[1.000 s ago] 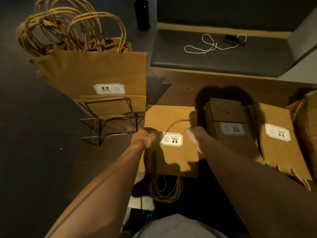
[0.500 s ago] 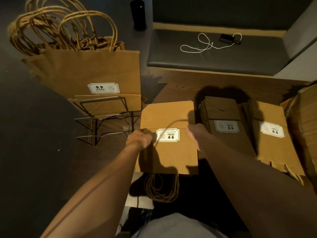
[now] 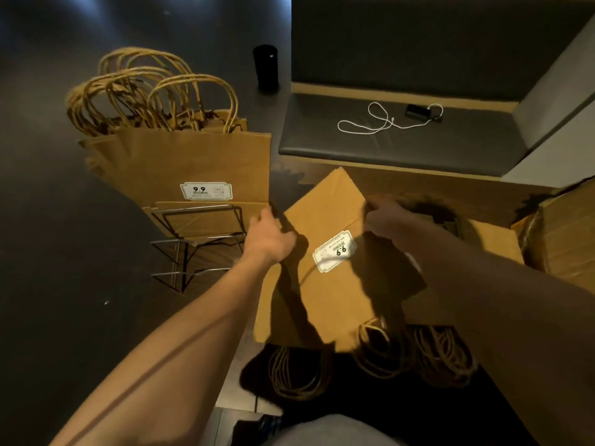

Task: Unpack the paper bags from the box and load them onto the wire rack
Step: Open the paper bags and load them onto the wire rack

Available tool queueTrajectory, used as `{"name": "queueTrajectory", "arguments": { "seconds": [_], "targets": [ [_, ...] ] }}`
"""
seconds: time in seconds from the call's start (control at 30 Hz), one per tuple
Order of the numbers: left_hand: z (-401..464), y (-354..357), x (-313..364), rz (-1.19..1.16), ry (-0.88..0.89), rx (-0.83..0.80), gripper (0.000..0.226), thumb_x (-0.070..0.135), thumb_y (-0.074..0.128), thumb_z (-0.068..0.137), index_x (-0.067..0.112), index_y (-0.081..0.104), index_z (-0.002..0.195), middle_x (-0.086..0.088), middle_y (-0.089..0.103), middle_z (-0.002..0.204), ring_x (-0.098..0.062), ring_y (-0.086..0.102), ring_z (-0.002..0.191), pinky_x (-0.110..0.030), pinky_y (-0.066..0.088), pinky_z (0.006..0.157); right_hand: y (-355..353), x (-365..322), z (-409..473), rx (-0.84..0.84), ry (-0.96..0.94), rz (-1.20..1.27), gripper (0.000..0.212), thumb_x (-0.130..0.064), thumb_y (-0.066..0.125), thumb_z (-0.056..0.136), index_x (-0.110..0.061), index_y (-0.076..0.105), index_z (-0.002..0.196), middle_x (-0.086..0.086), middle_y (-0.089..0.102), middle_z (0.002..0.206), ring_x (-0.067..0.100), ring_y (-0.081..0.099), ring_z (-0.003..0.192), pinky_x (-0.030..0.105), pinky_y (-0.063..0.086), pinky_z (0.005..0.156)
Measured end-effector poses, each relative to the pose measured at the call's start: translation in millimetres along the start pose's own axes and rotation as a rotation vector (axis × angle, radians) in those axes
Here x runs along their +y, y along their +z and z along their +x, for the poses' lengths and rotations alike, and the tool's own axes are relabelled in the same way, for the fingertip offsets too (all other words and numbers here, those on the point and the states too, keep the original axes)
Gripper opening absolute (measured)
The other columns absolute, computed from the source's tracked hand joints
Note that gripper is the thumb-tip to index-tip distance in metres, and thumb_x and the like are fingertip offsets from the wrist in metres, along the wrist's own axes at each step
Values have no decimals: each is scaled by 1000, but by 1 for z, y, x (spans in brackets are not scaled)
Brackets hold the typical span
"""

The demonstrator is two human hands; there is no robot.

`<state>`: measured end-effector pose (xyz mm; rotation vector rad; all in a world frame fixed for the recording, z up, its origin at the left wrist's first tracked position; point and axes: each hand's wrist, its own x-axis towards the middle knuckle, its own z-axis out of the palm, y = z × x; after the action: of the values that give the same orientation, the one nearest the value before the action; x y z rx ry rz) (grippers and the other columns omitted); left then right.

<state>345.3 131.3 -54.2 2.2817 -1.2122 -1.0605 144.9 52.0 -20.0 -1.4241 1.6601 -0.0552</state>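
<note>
A flat brown paper bag (image 3: 335,294) with a white 9.9 label is lifted and tilted in front of me, its twisted handles hanging toward me. My left hand (image 3: 269,239) grips its left edge and my right hand (image 3: 384,220) pinches its far right edge. Under it lies a pile of flat bags (image 3: 270,320) with handles showing below. The wire rack (image 3: 193,249) stands at the left with several upright bags (image 3: 193,165) in it, handles up. More flat bags (image 3: 495,239) lie to the right, partly hidden by my right arm.
A cardboard box (image 3: 566,233) sits at the right edge. Behind is a dark bench (image 3: 402,140) with a white cable (image 3: 373,120) and a small black device. A black cylinder (image 3: 265,67) stands on the dark floor beyond the rack.
The top bag lay flat on the pile; now both hands have raised it and turned it at an angle. My view has dropped and pulled back a little.
</note>
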Motion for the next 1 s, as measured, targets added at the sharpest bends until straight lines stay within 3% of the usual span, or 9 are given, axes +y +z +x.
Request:
{"name": "queueTrajectory", "arguments": {
  "seconds": [0.27,0.4,0.5,0.57,0.63,0.73,0.8,0.9,1.0],
  "targets": [
    [-7,-32,82,308,679,-65,81,30,75,83,28,31,151,2,42,152,-23,30,145,-48,23,118,-45,-103,-54,-255,-326,-1097,31,-6,57,90,-14,58,120,3,59,117,20,56,94,23,43,71],
    [-6,-37,87,35,576,-355,29,18,72,88,24,58,113,5,66,96,-13,61,90,-29,47,81,-35,-122,-66,-19,-415,-1232,42,-4,57,83,-18,63,121,7,62,105,28,59,90,32,45,76],
    [-1,-44,72,-213,490,-299,17,6,63,95,22,64,91,11,63,75,1,57,66,-17,43,65,-32,-118,-61,453,-714,-1192,36,-19,59,88,-25,57,123,8,59,121,30,54,116,44,37,94],
    [2,-48,61,-441,421,-236,17,3,61,95,19,64,97,6,67,82,0,61,69,-20,46,70,-33,-109,-51,762,-815,-1044,54,-29,64,86,-26,44,136,12,44,141,32,39,133,50,30,105],
    [4,-52,53,-680,361,-164,22,2,64,93,21,66,103,2,73,93,-11,68,83,-30,52,78,-34,-100,-46,858,-678,-648,79,-43,69,82,-27,27,147,14,20,156,35,21,143,53,23,111],
    [3,-63,46,-924,299,-120,34,-5,67,87,22,66,107,-1,76,98,-17,73,89,-30,58,75,-35,-79,-27,591,-187,107,118,-63,77,67,-26,6,154,15,11,160,38,18,145,54,21,116],
    [1,-69,42,-956,255,-143,38,-8,70,82,17,64,110,-3,77,99,-17,74,89,-28,58,72,-28,-63,-15,252,-46,561,134,-65,85,51,-18,13,154,14,35,152,34,44,133,52,40,107],
    [1,-79,30,-926,177,-225,41,-3,78,75,12,65,111,-6,77,103,-24,72,98,-36,56,82,-24,-41,0,49,-84,698,97,-45,90,58,-11,48,138,3,67,123,21,68,99,33,59,74],
    [1,-92,18,-864,177,-227,62,18,93,58,14,68,114,-8,74,113,-29,67,112,-48,48,102,-23,-31,-1,42,-195,733,41,-14,78,79,-10,65,117,4,73,104,13,70,74,20,48,47]
  ]
}}
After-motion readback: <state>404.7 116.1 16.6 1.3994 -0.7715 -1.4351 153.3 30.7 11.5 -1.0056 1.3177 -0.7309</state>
